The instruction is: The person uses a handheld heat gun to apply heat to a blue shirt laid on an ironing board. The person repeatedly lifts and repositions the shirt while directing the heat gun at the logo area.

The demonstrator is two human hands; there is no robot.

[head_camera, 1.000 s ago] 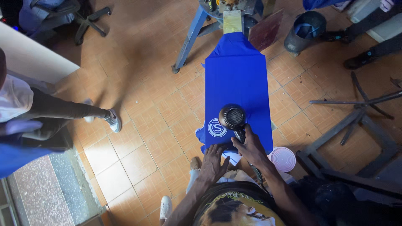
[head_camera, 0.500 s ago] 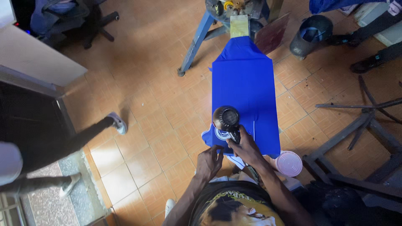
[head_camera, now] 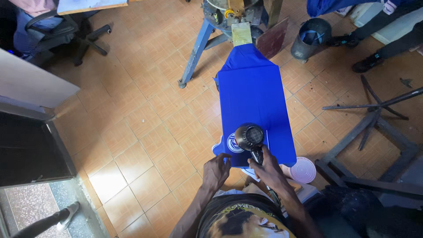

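A blue shirt (head_camera: 255, 97) is stretched flat over a long board on a blue metal stand (head_camera: 198, 48). A round white-and-blue print (head_camera: 232, 144) sits at the shirt's near left corner. My right hand (head_camera: 269, 169) grips the handle of a black heat gun (head_camera: 250, 137), whose round barrel hangs right over the print's right side. My left hand (head_camera: 216, 171) rests with fingers curled on the shirt's near edge, just below the print.
A pink round lid (head_camera: 303, 169) lies by the board's near right corner. A dark bucket (head_camera: 312, 37) stands at the back right beside another person's legs (head_camera: 379, 39). Metal frames (head_camera: 374, 128) crowd the right. An office chair (head_camera: 66, 33) and someone's shoe (head_camera: 66, 218) are on the left.
The heat gun has stayed over the print with only slight shifts. The person on the left has walked off, leaving just a foot at the lower left. My view has tilted a little.
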